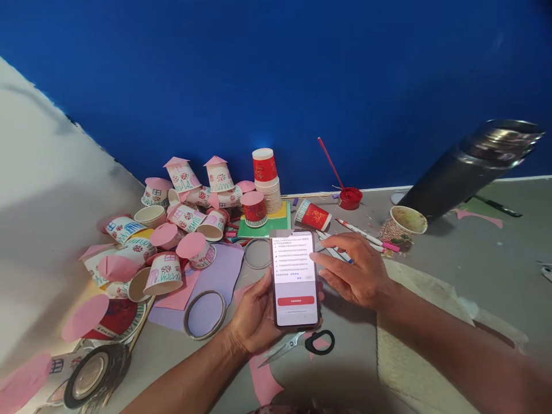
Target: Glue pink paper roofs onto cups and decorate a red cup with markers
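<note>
My left hand (252, 319) grips a smartphone (295, 279) from below, its lit screen showing lines of text and a red button. My right hand (353, 270) hovers at the phone's right edge, fingers spread, fingertips touching the screen's side. Black-handled scissors (302, 344) lie on the floor just under the phone. Several markers (364, 234) lie beyond my right hand.
A heap of decorated paper cups with pink cone lids (181, 218) fills the left. A stack of cups (267, 184), a red paint pot with brush (349, 197), a used paper cup (401, 225), tape rings (204, 313), pink and purple paper and a tipped black bin (470, 167) lie around.
</note>
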Action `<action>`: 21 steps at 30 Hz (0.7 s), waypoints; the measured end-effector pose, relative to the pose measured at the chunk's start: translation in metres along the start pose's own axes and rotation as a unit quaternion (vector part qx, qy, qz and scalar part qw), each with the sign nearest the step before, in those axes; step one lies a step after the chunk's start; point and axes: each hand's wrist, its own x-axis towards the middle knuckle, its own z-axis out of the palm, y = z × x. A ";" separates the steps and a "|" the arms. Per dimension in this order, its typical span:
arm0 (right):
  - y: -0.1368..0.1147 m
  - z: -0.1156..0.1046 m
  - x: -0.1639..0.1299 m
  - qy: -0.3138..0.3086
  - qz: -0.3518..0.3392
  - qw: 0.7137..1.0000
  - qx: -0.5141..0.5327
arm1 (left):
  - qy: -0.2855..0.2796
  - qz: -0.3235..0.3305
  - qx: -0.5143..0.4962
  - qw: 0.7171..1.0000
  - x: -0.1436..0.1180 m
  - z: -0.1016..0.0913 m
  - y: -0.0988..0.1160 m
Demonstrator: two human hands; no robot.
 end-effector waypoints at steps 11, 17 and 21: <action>0.001 -0.001 -0.001 -0.003 -0.004 1.000 -0.002 | 0.003 -0.002 0.010 1.000 0.001 0.003 -0.001; 0.001 -0.001 0.000 0.002 0.003 1.000 -0.002 | 0.007 -0.006 0.004 1.000 0.000 0.003 0.000; 0.001 -0.001 -0.002 0.014 0.029 0.999 0.023 | 0.000 -0.003 -0.005 1.000 0.000 0.003 0.001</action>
